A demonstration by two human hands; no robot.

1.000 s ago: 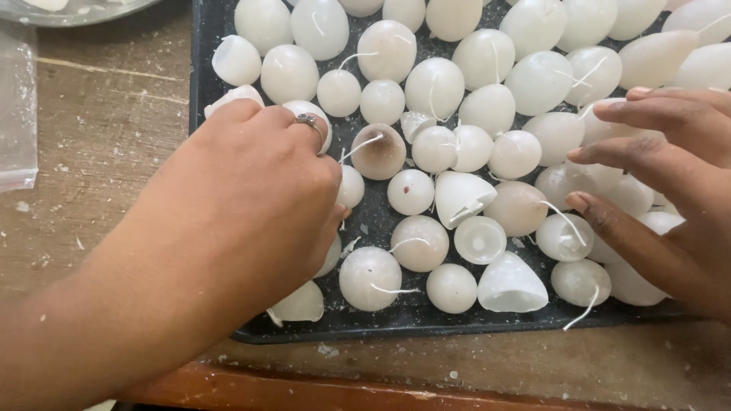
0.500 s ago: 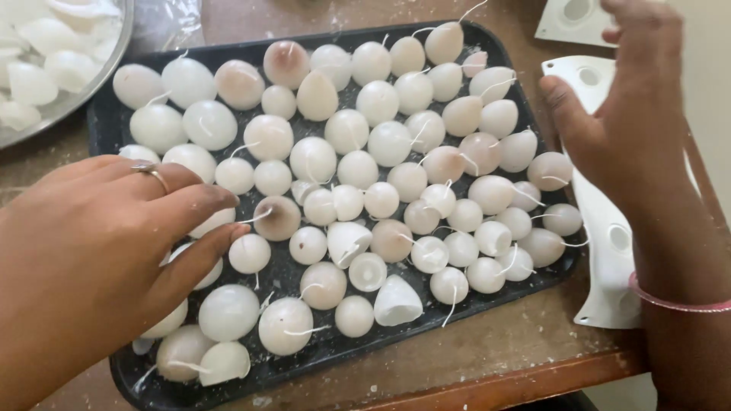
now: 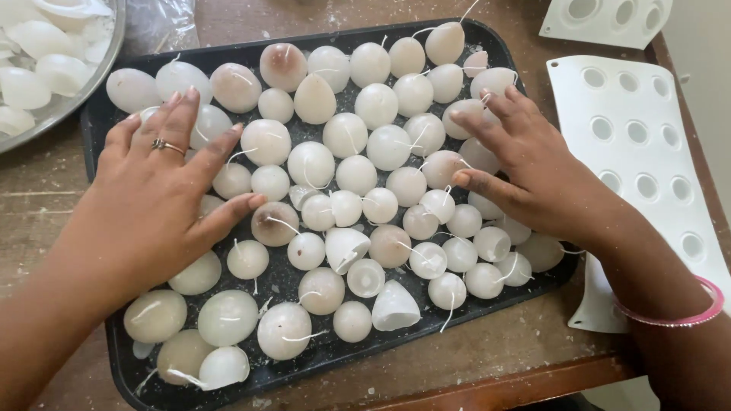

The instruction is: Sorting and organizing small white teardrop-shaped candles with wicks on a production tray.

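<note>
A black tray [image 3: 487,42] on a wooden table is filled with several white egg-shaped wax candles [image 3: 356,174] with thin wicks. My left hand [image 3: 156,202], wearing a ring, lies flat with fingers spread over the candles on the tray's left side. On the right side my right hand [image 3: 533,171], a pink bangle on its wrist, rests spread on the candles there. Neither hand grips anything. A few broken or hollow half shells [image 3: 394,308] lie near the tray's front.
A white silicone mould [image 3: 647,152] with round cavities lies right of the tray, with another mould [image 3: 609,19] at the top right. A metal bowl [image 3: 84,84] of white wax pieces sits at the top left. The table's front edge runs just below the tray.
The view has pulled back and shifted. My right hand came down from beside the tray onto the right-hand candles. My left hand opened flat and moved up over the left candles.
</note>
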